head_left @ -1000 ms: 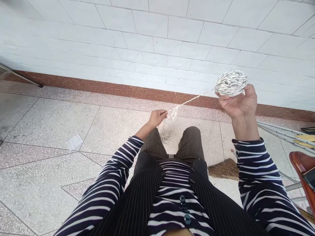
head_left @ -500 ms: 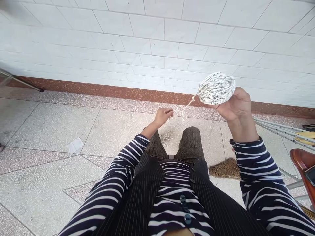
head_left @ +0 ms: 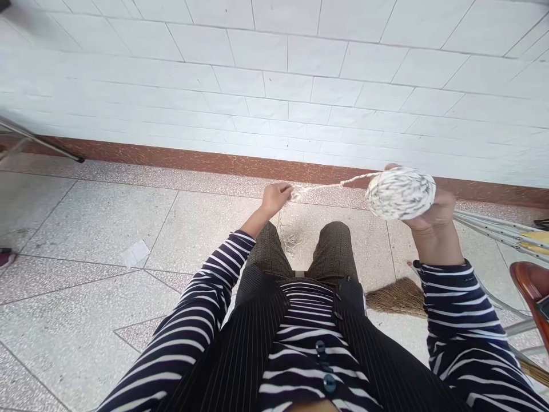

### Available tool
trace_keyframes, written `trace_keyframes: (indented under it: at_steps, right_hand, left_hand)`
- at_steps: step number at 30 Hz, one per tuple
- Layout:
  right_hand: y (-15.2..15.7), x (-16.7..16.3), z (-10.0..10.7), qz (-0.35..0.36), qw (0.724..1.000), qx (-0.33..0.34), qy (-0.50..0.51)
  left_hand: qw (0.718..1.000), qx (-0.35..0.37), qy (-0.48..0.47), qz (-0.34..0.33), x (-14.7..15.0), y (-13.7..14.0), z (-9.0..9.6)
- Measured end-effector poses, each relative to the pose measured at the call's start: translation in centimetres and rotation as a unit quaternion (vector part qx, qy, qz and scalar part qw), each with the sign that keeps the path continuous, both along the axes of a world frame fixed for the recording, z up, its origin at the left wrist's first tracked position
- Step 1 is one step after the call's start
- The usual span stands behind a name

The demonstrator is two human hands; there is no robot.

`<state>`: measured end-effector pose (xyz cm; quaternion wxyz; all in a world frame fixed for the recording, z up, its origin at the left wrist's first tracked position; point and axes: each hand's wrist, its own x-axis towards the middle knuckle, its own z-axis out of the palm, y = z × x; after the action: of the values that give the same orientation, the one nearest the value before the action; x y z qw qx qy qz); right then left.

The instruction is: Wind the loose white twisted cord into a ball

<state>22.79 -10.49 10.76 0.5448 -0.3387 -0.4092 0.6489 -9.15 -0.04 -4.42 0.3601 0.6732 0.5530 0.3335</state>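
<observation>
White cord flecked with dark strands is wound into a ball (head_left: 401, 193), held up in front of the lower wall (head_left: 266, 74) by the right hand (head_left: 435, 212). That hand is curled round the ball from behind and beneath; most of its fingers are hidden, with only a fingertip showing above the top edge. Blur softens the windings, so single turns are hard to follow. From the ball's left side a strand (head_left: 363, 177) runs to a small knot (head_left: 342, 183), then thins toward the left hand (head_left: 277, 197). There the thumb and fingers are pinched together at a pale, frayed tuft (head_left: 297, 195); exactly what lies between the fingertips cannot be made out. Below, between the knees, pale scraps (head_left: 292, 243) lie on the floor (head_left: 86, 223), too fine to tell apart.

A broom head (head_left: 397, 296) shows beside the right leg, partly covered by the striped right sleeve (head_left: 461, 320). Metal poles (head_left: 489, 223) and a reddish-brown chair (head_left: 525, 280) are cut off by the right edge, as is a dark object (head_left: 544, 307) on the chair, its kind unclear. At the left edge only part of a shoe (head_left: 6, 258) shows.
</observation>
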Motion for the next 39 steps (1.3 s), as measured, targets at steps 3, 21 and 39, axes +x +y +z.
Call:
trace_keyframes:
  at_steps: [3,21,39]
  right_hand:
    - [0.4,-0.7,-0.2,-0.03,0.999,-0.026,0.011]
    - [-0.2,1.6,-2.2,-0.189,0.963,0.035,0.188]
    - [-0.3,2.5,-0.4,-0.231,0.959,0.005,0.162]
  left_hand:
    - [0.996,0.066,0.038,-0.041,1.5,-0.9,1.0]
    - [0.995,-0.048,0.031,0.081,-1.9,1.3,-1.5]
    - [0.996,-0.047,0.048,0.057,-1.3,0.9,-0.2]
